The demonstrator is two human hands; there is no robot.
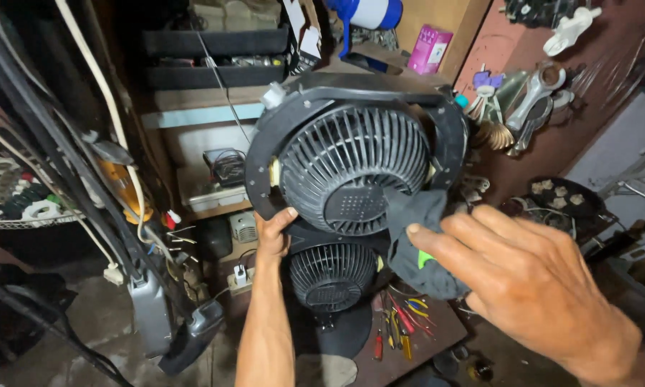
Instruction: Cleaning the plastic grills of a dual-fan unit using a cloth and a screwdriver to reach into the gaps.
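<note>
A dark grey fan housing [351,154] with a round ribbed grille is raised in the middle of the view. My left hand [272,233] grips its black outer ring at the lower left edge. My right hand [530,287] holds a dark cloth [419,247] with a green patch and presses it against the lower right of the grille. A second, smaller ribbed fan part [331,276] sits just below the raised one.
Screwdrivers [401,326] with red and yellow handles lie on a wooden board below. Shelves [208,115] with boxes stand behind. Cables [86,179] and a grey appliance [150,312] hang at left. Metal connecting rods [533,97] and a dark tray [559,197] are at right.
</note>
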